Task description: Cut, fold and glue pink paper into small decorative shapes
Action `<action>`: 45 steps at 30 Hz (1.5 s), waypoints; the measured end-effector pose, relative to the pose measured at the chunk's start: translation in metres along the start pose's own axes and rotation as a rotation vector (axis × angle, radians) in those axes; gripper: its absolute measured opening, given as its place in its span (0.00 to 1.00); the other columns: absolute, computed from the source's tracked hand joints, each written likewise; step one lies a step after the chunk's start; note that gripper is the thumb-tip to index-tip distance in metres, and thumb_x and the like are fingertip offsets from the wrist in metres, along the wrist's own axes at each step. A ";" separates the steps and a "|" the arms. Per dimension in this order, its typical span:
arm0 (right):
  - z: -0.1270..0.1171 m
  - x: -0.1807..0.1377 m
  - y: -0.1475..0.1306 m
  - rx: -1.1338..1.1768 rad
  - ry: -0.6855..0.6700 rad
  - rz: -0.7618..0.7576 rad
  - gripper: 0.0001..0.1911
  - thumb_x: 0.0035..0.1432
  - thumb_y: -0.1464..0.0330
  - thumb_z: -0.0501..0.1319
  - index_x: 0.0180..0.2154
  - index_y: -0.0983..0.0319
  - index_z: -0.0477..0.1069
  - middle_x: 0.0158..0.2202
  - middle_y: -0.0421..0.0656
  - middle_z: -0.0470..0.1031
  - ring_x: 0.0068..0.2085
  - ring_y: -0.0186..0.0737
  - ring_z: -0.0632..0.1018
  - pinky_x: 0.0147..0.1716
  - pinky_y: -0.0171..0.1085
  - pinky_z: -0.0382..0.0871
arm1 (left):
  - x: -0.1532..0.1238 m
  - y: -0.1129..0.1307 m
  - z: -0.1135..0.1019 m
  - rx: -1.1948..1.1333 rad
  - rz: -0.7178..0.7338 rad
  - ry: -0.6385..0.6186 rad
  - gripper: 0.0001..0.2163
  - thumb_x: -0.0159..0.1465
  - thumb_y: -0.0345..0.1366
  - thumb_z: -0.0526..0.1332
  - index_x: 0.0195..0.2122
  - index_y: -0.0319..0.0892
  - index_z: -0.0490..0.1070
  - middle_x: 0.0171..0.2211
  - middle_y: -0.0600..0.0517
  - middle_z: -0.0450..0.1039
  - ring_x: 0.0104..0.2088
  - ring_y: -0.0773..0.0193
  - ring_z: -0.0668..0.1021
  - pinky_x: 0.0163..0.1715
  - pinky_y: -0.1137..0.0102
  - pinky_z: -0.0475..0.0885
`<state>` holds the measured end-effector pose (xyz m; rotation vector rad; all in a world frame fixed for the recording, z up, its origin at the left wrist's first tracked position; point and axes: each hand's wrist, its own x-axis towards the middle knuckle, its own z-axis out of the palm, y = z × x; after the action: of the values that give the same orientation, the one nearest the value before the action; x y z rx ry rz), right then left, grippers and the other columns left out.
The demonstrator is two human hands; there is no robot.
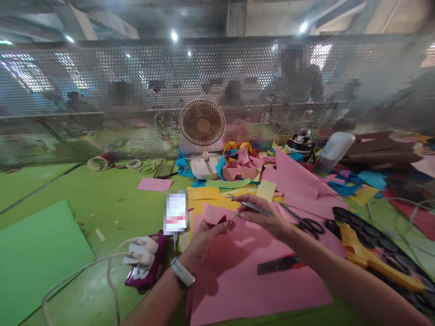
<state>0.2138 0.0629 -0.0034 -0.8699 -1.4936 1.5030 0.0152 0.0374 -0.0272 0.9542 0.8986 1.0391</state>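
Observation:
My left hand (pixel 203 240) is closed around a small folded pink paper piece (pixel 214 214) with green specks, held up over a large pink sheet (pixel 251 280). My right hand (pixel 263 215) pinches metal tweezers (pixel 249 205), their tip pointing left toward the top of the paper piece. A white watch (pixel 182 271) sits on my left wrist. Both hands hover above the pink sheet on the green table (pixel 102 199).
A small fan (pixel 202 131) stands behind piles of coloured paper scraps (pixel 244 165). Scissors (pixel 307 222), a yellow glue gun (pixel 367 256), a black ruler (pixel 277 264), a purple power strip with white plugs (pixel 146 260) and tape rolls (pixel 99 163) lie around. A perforated metal screen (pixel 136 90) backs the table, with people behind it.

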 end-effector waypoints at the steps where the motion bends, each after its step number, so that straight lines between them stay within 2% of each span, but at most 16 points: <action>1: 0.000 0.000 0.000 -0.009 0.001 -0.009 0.20 0.52 0.67 0.65 0.48 0.57 0.68 0.34 0.40 0.72 0.37 0.35 0.72 0.38 0.35 0.64 | 0.000 0.000 0.000 0.023 0.018 -0.009 0.08 0.53 0.35 0.68 0.34 0.39 0.76 0.32 0.50 0.76 0.34 0.65 0.76 0.35 0.73 0.68; 6: 0.006 -0.001 -0.001 0.008 0.017 -0.046 0.19 0.53 0.64 0.63 0.48 0.58 0.68 0.34 0.40 0.71 0.37 0.36 0.72 0.38 0.35 0.65 | 0.001 0.000 0.001 0.022 0.099 -0.022 0.11 0.53 0.36 0.68 0.37 0.40 0.75 0.33 0.50 0.76 0.34 0.64 0.75 0.36 0.70 0.69; 15: 0.014 0.002 0.009 -0.008 0.034 -0.060 0.21 0.52 0.62 0.64 0.47 0.60 0.67 0.30 0.39 0.71 0.31 0.33 0.72 0.33 0.34 0.66 | -0.004 0.004 0.010 0.112 0.118 -0.101 0.09 0.55 0.38 0.66 0.35 0.39 0.76 0.33 0.47 0.77 0.37 0.59 0.76 0.41 0.66 0.69; 19: 0.013 0.004 0.017 -0.040 0.085 -0.083 0.21 0.51 0.62 0.65 0.46 0.61 0.69 0.30 0.39 0.70 0.32 0.34 0.72 0.33 0.35 0.66 | -0.004 0.004 0.012 0.074 0.097 -0.064 0.12 0.53 0.37 0.68 0.39 0.41 0.76 0.37 0.46 0.77 0.40 0.57 0.76 0.43 0.65 0.69; 22: 0.011 0.004 0.016 -0.052 0.095 -0.075 0.21 0.50 0.62 0.66 0.46 0.61 0.69 0.30 0.39 0.71 0.32 0.34 0.72 0.33 0.35 0.66 | -0.003 0.002 0.011 0.064 0.096 -0.048 0.12 0.52 0.36 0.68 0.37 0.40 0.75 0.36 0.47 0.77 0.38 0.59 0.76 0.42 0.66 0.69; 26: 0.008 0.002 0.005 -0.099 0.048 -0.069 0.22 0.54 0.58 0.62 0.49 0.59 0.68 0.37 0.43 0.74 0.39 0.39 0.74 0.40 0.38 0.67 | -0.001 0.000 0.008 0.063 0.090 -0.025 0.08 0.54 0.36 0.67 0.33 0.39 0.76 0.31 0.49 0.76 0.33 0.63 0.76 0.37 0.70 0.70; 32: -0.006 0.007 -0.007 -0.286 0.236 -0.115 0.23 0.62 0.54 0.51 0.47 0.62 0.70 0.32 0.44 0.77 0.41 0.43 0.75 0.49 0.45 0.61 | 0.000 0.001 0.003 -0.022 0.040 0.070 0.11 0.51 0.36 0.69 0.34 0.39 0.76 0.32 0.49 0.76 0.33 0.64 0.76 0.31 0.74 0.70; 36: -0.024 0.008 -0.003 -0.511 0.193 -0.233 0.22 0.64 0.56 0.48 0.51 0.61 0.67 0.32 0.45 0.76 0.43 0.44 0.74 0.47 0.43 0.62 | -0.002 0.005 0.001 -0.077 0.034 0.131 0.10 0.50 0.36 0.70 0.32 0.39 0.76 0.31 0.50 0.76 0.31 0.66 0.76 0.24 0.77 0.68; 39: -0.037 -0.004 0.006 -0.916 0.039 -0.311 0.19 0.65 0.61 0.49 0.51 0.60 0.68 0.37 0.47 0.75 0.42 0.44 0.73 0.43 0.42 0.63 | -0.002 0.008 0.002 -0.137 0.033 0.160 0.09 0.49 0.35 0.70 0.30 0.38 0.76 0.30 0.50 0.76 0.31 0.67 0.76 0.24 0.78 0.67; 42: -0.046 -0.019 0.022 -1.329 -0.068 -0.382 0.15 0.62 0.68 0.52 0.48 0.60 0.71 0.34 0.48 0.73 0.37 0.45 0.72 0.39 0.42 0.63 | -0.001 0.010 0.001 -0.182 0.045 0.181 0.08 0.48 0.34 0.70 0.29 0.39 0.76 0.28 0.52 0.75 0.30 0.69 0.76 0.25 0.78 0.68; 45: -0.053 -0.030 0.034 -1.482 -0.084 -0.430 0.18 0.58 0.77 0.53 0.49 0.59 0.70 0.33 0.47 0.72 0.36 0.44 0.71 0.38 0.42 0.64 | 0.001 0.009 -0.001 -0.180 0.056 0.174 0.08 0.48 0.35 0.70 0.29 0.39 0.76 0.28 0.52 0.75 0.30 0.69 0.76 0.25 0.78 0.68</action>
<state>0.2716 0.0600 -0.0429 -1.1041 -2.5985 -0.1050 0.0118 0.0409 -0.0195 0.7498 0.9072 1.2430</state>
